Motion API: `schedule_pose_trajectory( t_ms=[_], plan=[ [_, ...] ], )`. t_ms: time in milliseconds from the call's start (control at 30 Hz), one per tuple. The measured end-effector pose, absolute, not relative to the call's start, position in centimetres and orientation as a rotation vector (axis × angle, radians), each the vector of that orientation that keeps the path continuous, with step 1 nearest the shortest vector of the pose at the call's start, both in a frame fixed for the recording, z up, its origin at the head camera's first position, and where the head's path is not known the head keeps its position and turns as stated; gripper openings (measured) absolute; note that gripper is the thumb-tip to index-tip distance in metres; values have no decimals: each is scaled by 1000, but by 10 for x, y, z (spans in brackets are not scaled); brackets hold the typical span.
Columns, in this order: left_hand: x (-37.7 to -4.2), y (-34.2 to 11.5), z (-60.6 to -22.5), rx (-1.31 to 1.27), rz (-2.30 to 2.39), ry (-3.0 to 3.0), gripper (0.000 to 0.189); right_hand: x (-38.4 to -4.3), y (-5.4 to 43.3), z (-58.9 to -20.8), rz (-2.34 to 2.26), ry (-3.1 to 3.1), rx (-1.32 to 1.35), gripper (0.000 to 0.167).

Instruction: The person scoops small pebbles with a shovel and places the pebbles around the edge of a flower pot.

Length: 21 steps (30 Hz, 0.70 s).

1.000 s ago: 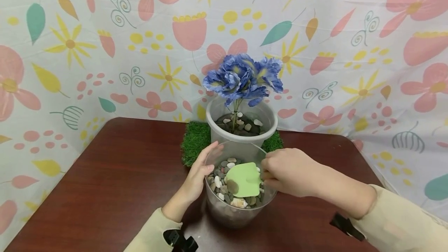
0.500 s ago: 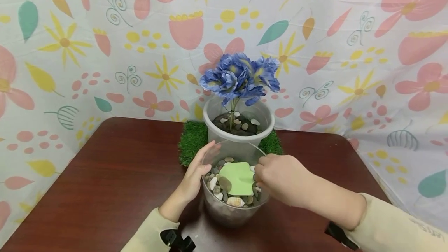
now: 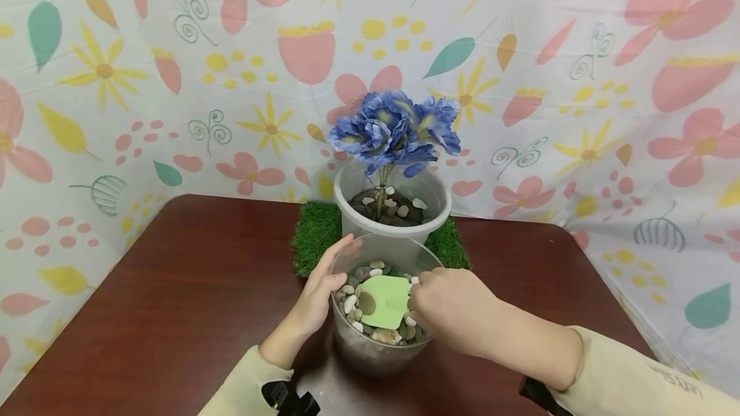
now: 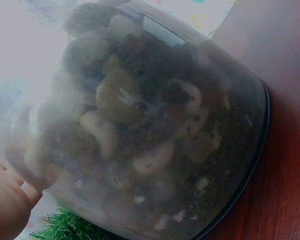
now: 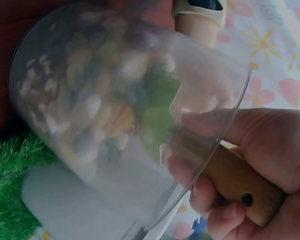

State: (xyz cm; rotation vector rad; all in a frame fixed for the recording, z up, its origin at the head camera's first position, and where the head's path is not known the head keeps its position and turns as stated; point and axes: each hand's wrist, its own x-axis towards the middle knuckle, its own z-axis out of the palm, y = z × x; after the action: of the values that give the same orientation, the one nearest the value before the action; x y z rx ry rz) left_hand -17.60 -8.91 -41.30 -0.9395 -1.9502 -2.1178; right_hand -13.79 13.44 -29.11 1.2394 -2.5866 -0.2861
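Observation:
A clear plastic bucket stands on the table, partly filled with grey, brown and white pebbles. My left hand rests along its left wall near the rim, fingers straight. My right hand reaches over the right rim and grips the wooden handle of a small garden trowel. Its light green blade lies among the pebbles, with one brown stone on it. Through the hazy wall in the left wrist view, pebbles and dark bits show.
Just behind the bucket, a white pot holds blue flowers and dark soil with pale stones. Beneath it lies a green grass mat. The dark red table reaches back to a patterned cloth.
My right hand has moved left and lower into the bucket, pushing the trowel blade leftward over the pebbles. The left hand keeps its place on the bucket. The head view has shifted slightly.

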Motion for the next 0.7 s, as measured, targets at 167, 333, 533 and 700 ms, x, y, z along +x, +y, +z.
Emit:
schedule_pose_trajectory(
  t_ms=[167,333,533,700],
  plan=[
    [-177,-88,-412,-943,-2108,-1947,61,-138,136,-295,-345,-2435,1239,27],
    [-175,-87,-413,-926,-2111,-1955,61,-141,140,-294,-337,-2333,1351,23],
    [-174,-87,-414,-933,-2109,-1985,61,-143,145,-293,-110,-2488,1475,24],
    [-176,-89,-413,-924,-2098,-1983,61,-152,146,-297,-15,-2545,1449,31]
  ],
)
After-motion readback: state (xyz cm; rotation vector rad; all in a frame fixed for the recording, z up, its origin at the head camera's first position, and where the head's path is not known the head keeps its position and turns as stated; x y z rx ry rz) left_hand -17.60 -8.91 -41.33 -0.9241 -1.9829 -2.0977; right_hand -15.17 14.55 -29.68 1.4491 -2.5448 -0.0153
